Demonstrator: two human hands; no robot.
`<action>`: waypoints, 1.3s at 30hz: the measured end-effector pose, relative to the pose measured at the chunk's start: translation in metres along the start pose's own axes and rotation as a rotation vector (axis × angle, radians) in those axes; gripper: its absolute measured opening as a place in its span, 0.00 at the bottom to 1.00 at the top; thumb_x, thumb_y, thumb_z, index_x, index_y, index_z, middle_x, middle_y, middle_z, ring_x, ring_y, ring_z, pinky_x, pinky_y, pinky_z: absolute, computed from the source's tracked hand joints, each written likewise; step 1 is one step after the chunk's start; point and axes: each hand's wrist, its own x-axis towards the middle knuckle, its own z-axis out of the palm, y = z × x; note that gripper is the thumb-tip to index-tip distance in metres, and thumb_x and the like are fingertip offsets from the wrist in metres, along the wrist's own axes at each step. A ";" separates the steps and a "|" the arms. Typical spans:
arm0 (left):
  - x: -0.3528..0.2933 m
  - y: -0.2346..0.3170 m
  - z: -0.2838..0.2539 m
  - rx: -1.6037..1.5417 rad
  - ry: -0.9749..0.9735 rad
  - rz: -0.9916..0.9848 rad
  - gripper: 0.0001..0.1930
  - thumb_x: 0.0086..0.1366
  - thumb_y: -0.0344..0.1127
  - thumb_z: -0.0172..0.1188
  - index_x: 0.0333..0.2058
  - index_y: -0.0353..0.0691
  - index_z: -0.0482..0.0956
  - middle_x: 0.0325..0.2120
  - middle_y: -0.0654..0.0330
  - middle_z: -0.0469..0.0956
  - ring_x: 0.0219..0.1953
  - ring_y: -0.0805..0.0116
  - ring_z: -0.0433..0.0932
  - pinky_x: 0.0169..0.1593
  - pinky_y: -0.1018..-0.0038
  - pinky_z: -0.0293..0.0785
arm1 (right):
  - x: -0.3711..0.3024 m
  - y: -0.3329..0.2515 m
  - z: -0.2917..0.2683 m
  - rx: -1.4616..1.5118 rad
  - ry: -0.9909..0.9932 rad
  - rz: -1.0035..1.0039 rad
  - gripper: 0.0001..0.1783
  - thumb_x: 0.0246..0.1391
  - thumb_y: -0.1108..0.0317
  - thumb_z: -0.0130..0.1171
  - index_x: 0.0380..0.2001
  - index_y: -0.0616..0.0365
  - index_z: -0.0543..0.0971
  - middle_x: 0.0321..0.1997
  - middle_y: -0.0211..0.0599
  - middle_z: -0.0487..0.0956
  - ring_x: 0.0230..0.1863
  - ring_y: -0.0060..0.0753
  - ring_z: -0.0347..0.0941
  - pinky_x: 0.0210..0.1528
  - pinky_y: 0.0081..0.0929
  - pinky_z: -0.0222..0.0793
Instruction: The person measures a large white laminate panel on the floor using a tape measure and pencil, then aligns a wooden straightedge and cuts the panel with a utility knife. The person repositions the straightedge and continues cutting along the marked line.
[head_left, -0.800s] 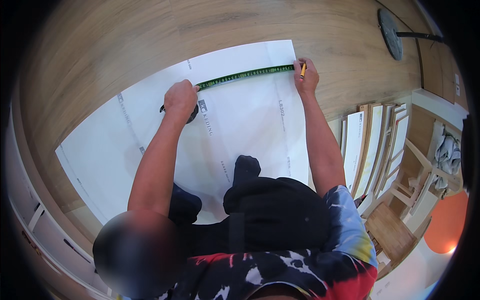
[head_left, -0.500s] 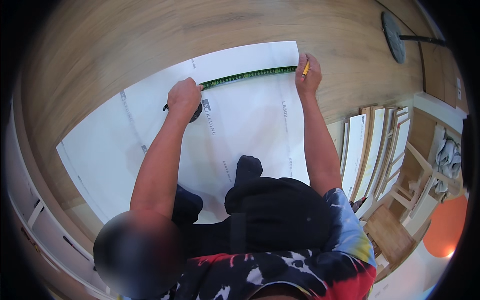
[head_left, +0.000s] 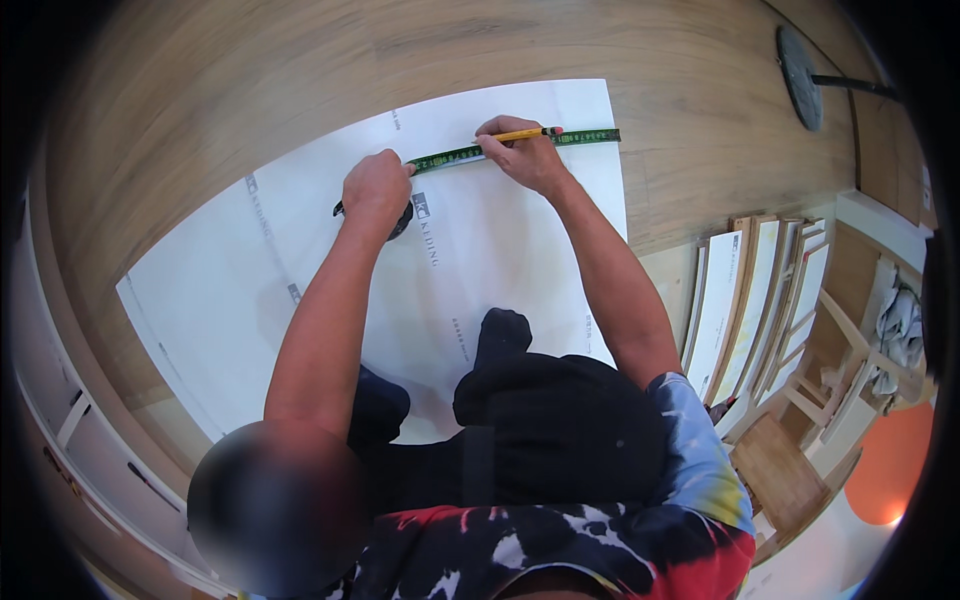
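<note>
A large white board with printed grey marks lies on the wood-look floor. Across its far part runs the green blade of a tape measure, its free end just past the board's right edge. My left hand is closed on the dark tape measure case, which it partly hides, with a fingertip by the blade. In my right hand a yellow pencil is pinched, its red-tipped end pointing right. The hand rests over the middle of the blade; the pencil's writing tip is hidden or too small to make out.
My dark-socked foot stands on the board. Several narrow boards lean at the right, near a wooden seat and an orange round thing. A round dark stand base is at the far right.
My right hand has moved left from the board's right edge to the middle of the blade, with the pencil now lying sideways. My left hand has kept its hold on the tape measure.
</note>
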 end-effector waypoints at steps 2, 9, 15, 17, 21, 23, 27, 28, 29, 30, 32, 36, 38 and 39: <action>0.001 0.000 0.001 0.000 -0.003 -0.013 0.18 0.69 0.48 0.57 0.37 0.36 0.83 0.36 0.49 0.84 0.42 0.49 0.82 0.45 0.57 0.78 | 0.001 -0.001 0.002 -0.008 -0.015 0.054 0.11 0.59 0.63 0.61 0.36 0.62 0.82 0.29 0.33 0.81 0.30 0.22 0.74 0.34 0.23 0.71; -0.001 0.003 -0.003 -0.010 -0.023 -0.034 0.18 0.69 0.48 0.56 0.39 0.37 0.83 0.37 0.50 0.84 0.44 0.51 0.82 0.46 0.58 0.78 | 0.002 0.003 0.005 -0.042 0.017 0.025 0.12 0.55 0.63 0.62 0.34 0.62 0.81 0.28 0.37 0.81 0.28 0.27 0.75 0.34 0.26 0.72; 0.000 0.002 -0.002 -0.013 -0.024 -0.034 0.18 0.69 0.48 0.57 0.39 0.37 0.83 0.37 0.49 0.84 0.44 0.50 0.82 0.46 0.58 0.78 | 0.003 0.001 0.004 -0.015 -0.011 0.072 0.12 0.56 0.63 0.62 0.34 0.62 0.81 0.27 0.37 0.81 0.26 0.26 0.75 0.34 0.25 0.72; -0.001 0.002 -0.002 -0.007 -0.025 -0.020 0.18 0.69 0.48 0.57 0.38 0.37 0.84 0.37 0.49 0.84 0.44 0.50 0.82 0.46 0.58 0.78 | 0.004 0.002 0.004 -0.032 -0.021 0.086 0.12 0.56 0.63 0.61 0.35 0.62 0.81 0.28 0.37 0.82 0.28 0.26 0.75 0.35 0.25 0.72; -0.001 0.000 0.000 -0.014 -0.007 -0.013 0.18 0.69 0.47 0.57 0.37 0.36 0.84 0.37 0.48 0.84 0.43 0.50 0.82 0.46 0.57 0.78 | 0.005 0.002 0.004 -0.080 -0.021 0.064 0.12 0.56 0.63 0.61 0.35 0.62 0.82 0.29 0.39 0.82 0.31 0.29 0.77 0.37 0.27 0.73; 0.000 -0.001 0.001 -0.018 0.010 -0.006 0.18 0.69 0.47 0.57 0.37 0.36 0.84 0.36 0.48 0.84 0.43 0.50 0.82 0.46 0.57 0.78 | 0.005 0.003 0.004 -0.048 -0.024 0.073 0.12 0.55 0.63 0.61 0.35 0.61 0.82 0.30 0.39 0.83 0.33 0.30 0.78 0.38 0.28 0.74; 0.001 -0.001 0.000 -0.043 0.001 -0.017 0.19 0.68 0.48 0.58 0.35 0.34 0.83 0.35 0.46 0.83 0.41 0.48 0.82 0.46 0.56 0.77 | 0.005 0.003 0.004 -0.057 -0.021 0.073 0.12 0.55 0.63 0.62 0.34 0.61 0.82 0.30 0.40 0.83 0.33 0.31 0.78 0.39 0.29 0.74; 0.001 -0.003 0.004 -0.060 0.026 -0.002 0.20 0.67 0.48 0.59 0.34 0.33 0.83 0.34 0.44 0.83 0.41 0.46 0.82 0.45 0.55 0.77 | 0.006 0.003 0.004 -0.061 -0.028 0.077 0.12 0.55 0.63 0.62 0.34 0.61 0.82 0.30 0.40 0.83 0.33 0.31 0.78 0.39 0.29 0.74; 0.002 -0.005 0.007 -0.077 0.051 0.013 0.21 0.67 0.49 0.59 0.33 0.32 0.82 0.33 0.42 0.83 0.40 0.44 0.82 0.45 0.54 0.76 | 0.006 0.003 0.003 -0.065 -0.034 0.081 0.12 0.55 0.63 0.62 0.34 0.61 0.82 0.30 0.40 0.83 0.33 0.31 0.78 0.39 0.29 0.74; 0.002 -0.005 0.006 -0.075 0.051 0.013 0.21 0.67 0.49 0.59 0.33 0.32 0.82 0.33 0.42 0.83 0.40 0.44 0.82 0.45 0.54 0.76 | 0.006 0.003 0.003 -0.069 -0.041 0.087 0.12 0.55 0.63 0.62 0.34 0.61 0.82 0.30 0.40 0.83 0.33 0.31 0.78 0.39 0.29 0.74; 0.001 -0.004 0.005 -0.071 0.050 0.013 0.20 0.67 0.49 0.59 0.33 0.32 0.83 0.33 0.43 0.83 0.40 0.44 0.82 0.45 0.54 0.76 | 0.007 0.006 0.004 -0.077 -0.035 0.079 0.12 0.55 0.63 0.62 0.34 0.61 0.82 0.30 0.40 0.83 0.33 0.31 0.78 0.40 0.29 0.74; 0.000 -0.001 0.003 -0.058 0.023 -0.008 0.20 0.67 0.48 0.59 0.35 0.34 0.83 0.34 0.45 0.83 0.41 0.46 0.82 0.45 0.55 0.77 | 0.006 0.007 0.004 -0.066 -0.043 0.102 0.12 0.55 0.62 0.62 0.35 0.60 0.82 0.31 0.40 0.83 0.33 0.32 0.78 0.40 0.30 0.74; -0.001 0.003 -0.001 -0.025 -0.015 -0.034 0.18 0.68 0.48 0.58 0.37 0.36 0.84 0.36 0.48 0.84 0.42 0.49 0.82 0.45 0.57 0.78 | 0.005 0.006 0.005 -0.066 -0.016 0.087 0.12 0.55 0.62 0.62 0.35 0.60 0.81 0.31 0.40 0.83 0.33 0.33 0.79 0.40 0.30 0.74; -0.001 0.002 -0.001 -0.024 -0.006 -0.033 0.18 0.68 0.48 0.58 0.37 0.36 0.84 0.36 0.48 0.84 0.42 0.49 0.82 0.45 0.57 0.78 | 0.005 0.005 0.006 -0.065 -0.003 0.078 0.12 0.55 0.62 0.61 0.35 0.60 0.81 0.31 0.40 0.83 0.33 0.33 0.79 0.40 0.30 0.74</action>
